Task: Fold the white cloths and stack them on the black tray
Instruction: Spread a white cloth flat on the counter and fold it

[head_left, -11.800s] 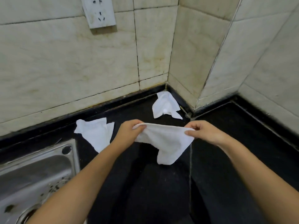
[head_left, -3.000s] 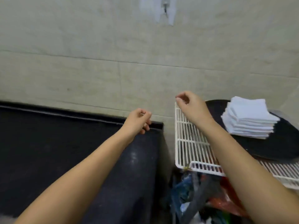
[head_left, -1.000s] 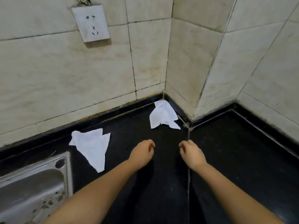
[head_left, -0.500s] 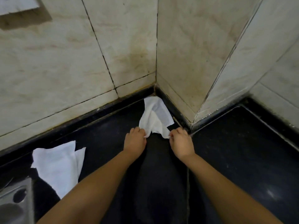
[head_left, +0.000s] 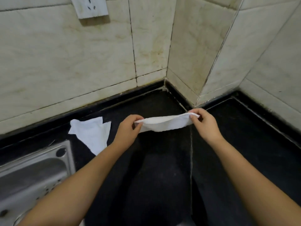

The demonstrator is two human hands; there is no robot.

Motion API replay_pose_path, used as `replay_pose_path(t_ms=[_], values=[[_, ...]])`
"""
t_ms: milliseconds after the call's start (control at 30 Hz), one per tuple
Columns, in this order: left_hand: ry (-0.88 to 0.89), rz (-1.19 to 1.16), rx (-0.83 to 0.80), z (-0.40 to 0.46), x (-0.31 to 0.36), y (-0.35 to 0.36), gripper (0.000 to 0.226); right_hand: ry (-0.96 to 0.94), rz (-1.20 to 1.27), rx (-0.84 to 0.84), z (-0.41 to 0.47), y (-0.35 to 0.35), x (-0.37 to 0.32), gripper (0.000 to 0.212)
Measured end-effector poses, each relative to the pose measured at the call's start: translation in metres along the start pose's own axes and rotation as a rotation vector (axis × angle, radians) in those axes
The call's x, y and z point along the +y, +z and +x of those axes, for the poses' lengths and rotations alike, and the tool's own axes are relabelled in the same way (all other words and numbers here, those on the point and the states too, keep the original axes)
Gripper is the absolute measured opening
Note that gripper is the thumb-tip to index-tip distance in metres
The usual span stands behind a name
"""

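I have lifted the white cloth [head_left: 164,123] off the tabletop [head_left: 162,168] corner, my left hand [head_left: 128,129] and right hand [head_left: 204,123] fingers pinching its ends taut above it, ready to fold; another cloth [head_left: 92,132] waits beside the sink [head_left: 32,173].

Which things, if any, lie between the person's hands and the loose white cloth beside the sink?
Nothing visible does. The loose cloth lies on the black counter just left of the left hand, with bare counter between. But both hands, left and right hand, already pinch another cloth, so neither is free.
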State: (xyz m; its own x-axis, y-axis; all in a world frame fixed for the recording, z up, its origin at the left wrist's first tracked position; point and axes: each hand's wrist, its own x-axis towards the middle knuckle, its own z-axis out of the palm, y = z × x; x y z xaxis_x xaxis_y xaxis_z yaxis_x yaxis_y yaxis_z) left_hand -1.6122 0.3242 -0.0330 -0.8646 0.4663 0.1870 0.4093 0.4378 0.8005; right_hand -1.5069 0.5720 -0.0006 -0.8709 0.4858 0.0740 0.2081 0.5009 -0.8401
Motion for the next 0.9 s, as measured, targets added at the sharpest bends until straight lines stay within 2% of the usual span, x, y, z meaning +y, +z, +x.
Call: replay_pose_path(t_ms=[100,200,300,400,500,667,800,900], values=[[0.122,0.165,-0.14,-0.056,-0.024,-0.013,0.021,0.029,-0.079,-0.22,-0.05,-0.007,0.021,0.012],[0.113,0.207,-0.345,-0.117,-0.047,-0.014,0.016,0.104,-0.13,-0.476,-0.109,-0.01,0.044,0.016],[-0.03,0.164,-0.546,-0.162,-0.054,-0.009,0.01,0.201,-0.213,-0.642,-0.151,-0.003,0.063,0.011],[-0.245,0.115,-0.649,-0.174,-0.055,-0.01,0.01,0.261,-0.207,-0.727,-0.164,0.003,0.069,0.008],[-0.349,0.093,-0.624,-0.168,-0.056,-0.014,0.015,0.296,-0.171,-0.651,-0.155,0.009,0.068,0.008],[-0.428,0.133,-0.391,-0.128,-0.061,-0.008,0.02,0.303,-0.242,-0.429,-0.114,0.03,0.063,0.007],[-0.457,0.209,-0.267,-0.093,-0.063,0.007,0.031,0.318,-0.266,-0.336,-0.08,0.052,0.06,0.013],[-0.484,0.318,-0.202,-0.08,-0.068,0.018,0.034,0.307,-0.375,-0.307,-0.064,0.065,0.066,0.014]])
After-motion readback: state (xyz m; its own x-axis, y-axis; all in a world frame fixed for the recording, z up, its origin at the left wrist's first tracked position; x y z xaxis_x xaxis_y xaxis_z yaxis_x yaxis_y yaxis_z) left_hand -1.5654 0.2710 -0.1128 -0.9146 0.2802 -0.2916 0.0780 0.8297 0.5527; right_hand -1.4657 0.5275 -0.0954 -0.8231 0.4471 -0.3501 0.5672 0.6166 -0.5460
